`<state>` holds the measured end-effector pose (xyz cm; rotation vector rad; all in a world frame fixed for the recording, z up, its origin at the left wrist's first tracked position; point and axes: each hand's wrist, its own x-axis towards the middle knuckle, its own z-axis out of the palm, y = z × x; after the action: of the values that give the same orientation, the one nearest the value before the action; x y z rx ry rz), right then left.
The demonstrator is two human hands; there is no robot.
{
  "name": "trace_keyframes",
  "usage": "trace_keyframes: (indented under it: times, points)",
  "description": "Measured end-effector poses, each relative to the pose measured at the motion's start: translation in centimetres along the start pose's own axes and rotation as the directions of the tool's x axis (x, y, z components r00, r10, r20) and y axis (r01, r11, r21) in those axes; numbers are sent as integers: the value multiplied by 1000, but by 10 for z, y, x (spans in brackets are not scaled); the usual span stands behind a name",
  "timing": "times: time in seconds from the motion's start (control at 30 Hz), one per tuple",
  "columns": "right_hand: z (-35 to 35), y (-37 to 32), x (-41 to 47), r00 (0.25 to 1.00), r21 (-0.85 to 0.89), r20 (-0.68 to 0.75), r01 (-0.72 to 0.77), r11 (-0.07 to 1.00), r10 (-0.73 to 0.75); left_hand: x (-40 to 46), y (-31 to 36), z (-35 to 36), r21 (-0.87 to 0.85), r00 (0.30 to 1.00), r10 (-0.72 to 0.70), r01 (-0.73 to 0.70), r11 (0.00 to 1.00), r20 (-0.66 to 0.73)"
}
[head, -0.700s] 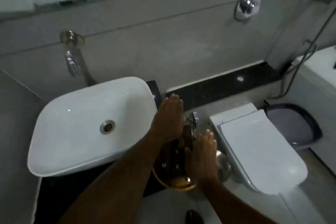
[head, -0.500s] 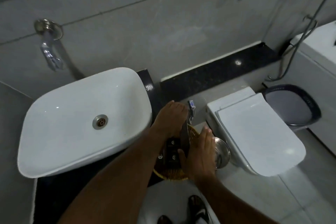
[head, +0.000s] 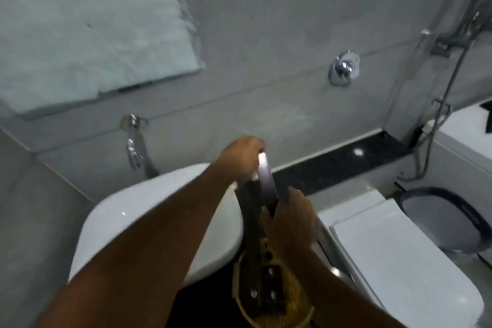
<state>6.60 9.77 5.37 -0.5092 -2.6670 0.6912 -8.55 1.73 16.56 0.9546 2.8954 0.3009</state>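
My left hand (head: pixel 241 158) grips the upper end of a thin, dark flat piece (head: pixel 267 186) whose shiny face catches the light. My right hand (head: pixel 292 221) holds the lower end of the same piece. The piece stands nearly upright, tilted a little, in the gap between sink and toilet. Below the hands sits a round yellow woven basket (head: pixel 299 309) with dark strips carrying silver studs (head: pixel 269 283) in it. What the flat piece is cannot be told through the blur.
A white basin (head: pixel 159 208) lies to the left under a wall tap (head: pixel 133 146). On the right is a white toilet with its lid (head: pixel 399 261) shut, and a dark bin (head: pixel 447 218) beyond it. A black ledge (head: pixel 346 165) runs along the wall below a chrome valve (head: pixel 344 66).
Both hands have risen from the basket and now hold the flat piece up on end. The view has tilted up, and more of the wall and mirror shows.
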Motion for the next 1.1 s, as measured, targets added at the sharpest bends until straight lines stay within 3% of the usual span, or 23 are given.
trace_keyframes:
  times: [0.13,0.33,0.67,0.87,1.0,1.1]
  points:
    - [-61,-113,58,992,89,-71,115,989,-108,-8,-7,-175,106,981,11,9,994,-193]
    - [-118,-226,80,966,245,-169,235,940,-198,-65,-2,-336,243,966,-66,129,961,-251]
    - [-136,-260,72,946,358,-83,322,877,-313,-124,-16,-379,12,939,-237,248,969,-247]
    - [-142,-262,76,922,341,-111,387,857,-372,-127,-16,-376,41,914,-226,254,966,-338]
    - [-162,-263,90,931,309,-80,364,879,-357,-138,-33,-366,-332,852,-297,156,930,-432]
    - [-196,-263,107,899,94,-53,438,894,-435,-144,-56,-336,-738,739,-533,71,671,-413]
